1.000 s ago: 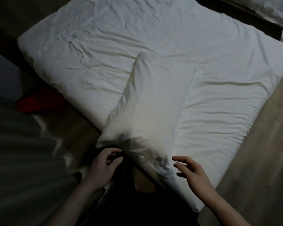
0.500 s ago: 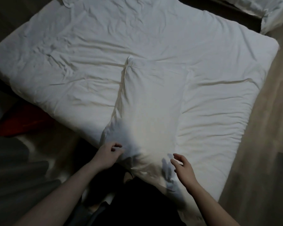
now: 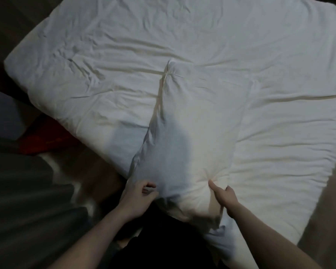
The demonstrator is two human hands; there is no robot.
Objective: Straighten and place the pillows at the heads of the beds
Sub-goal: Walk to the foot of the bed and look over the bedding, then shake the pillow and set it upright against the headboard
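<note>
Pillow [image 3: 192, 136] lying lengthwise mid-bed [image 3: 105, 55], near end at mattress edge, w/ left hand [image 3: 138, 199] pinching near-left corner & right hand [image 3: 224, 199] clutching near-right corner; prob light, soft, floppy, so best held by both near corners.

Two bare forearms reach in from the lower edge of the view, with no sleeves, watch, bracelet or rings visible; the left hand [image 3: 139, 197] and the right hand [image 3: 224, 199] are both uncovered, without gloves; between the arms, low in the view, lies dark, nearly black clothing on the person's body, its detail lost in the dim light
</note>
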